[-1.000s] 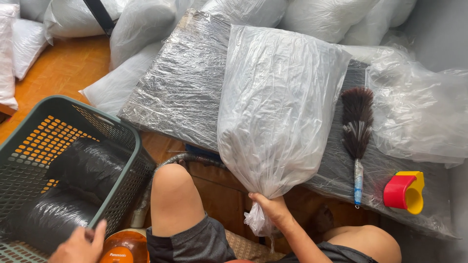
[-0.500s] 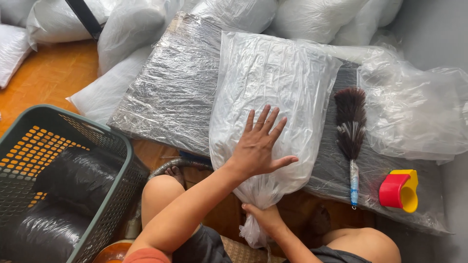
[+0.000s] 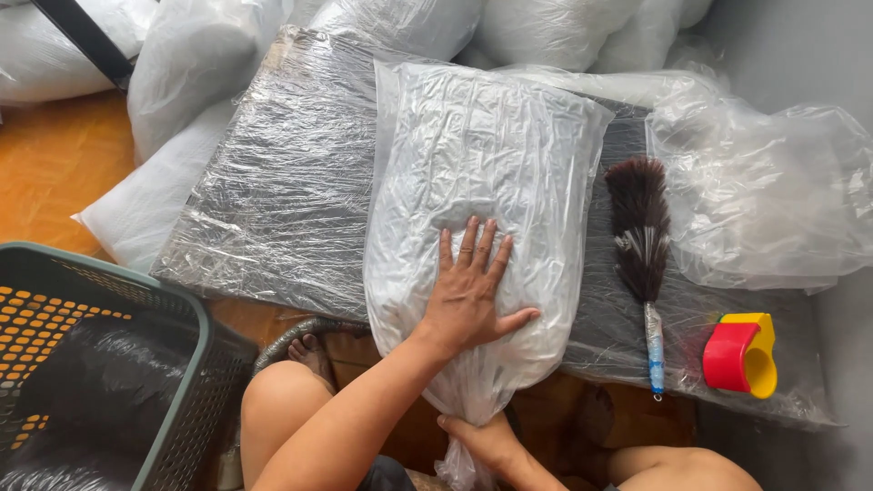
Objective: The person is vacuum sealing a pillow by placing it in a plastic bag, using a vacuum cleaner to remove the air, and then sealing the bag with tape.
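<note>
A: Nearest the camera, what is the right hand [image 3: 486, 438] doing?

B: It is closed round the gathered neck of the clear plastic bag [image 3: 482, 227], low at the near edge of the low table [image 3: 282, 200]. The fingers curl in around the bunched film, and a tail of plastic hangs below the grip.

A: And the left hand [image 3: 468, 295]?

B: It lies fully open, palm down, on the lower part of the same bag. The fingers are spread and point away from the person, the thumb out to the right. It grips nothing; it only presses flat on the bag's top face.

A: Where does the bag lie?

B: Flat on the table, lengthwise away from the person, roughly in the middle. The table is dark and wrapped in clear film. Something white and soft fills the bag.

A: What sits beside it?

B: To the right, just beside the bag, a feather duster [image 3: 641, 245] lies with its dark plumes away from the person and its handle toward them. Further right, near the table's near edge, stands a red and yellow tape dispenser [image 3: 741, 355]. At the near left, on the orange floor, is a green plastic basket [image 3: 195, 336] holding dark wrapped rolls.

A: And beyond?

B: A loose clear bag [image 3: 764, 191] lies on the table's far right, and filled white bags [image 3: 191, 64] are piled behind.
</note>
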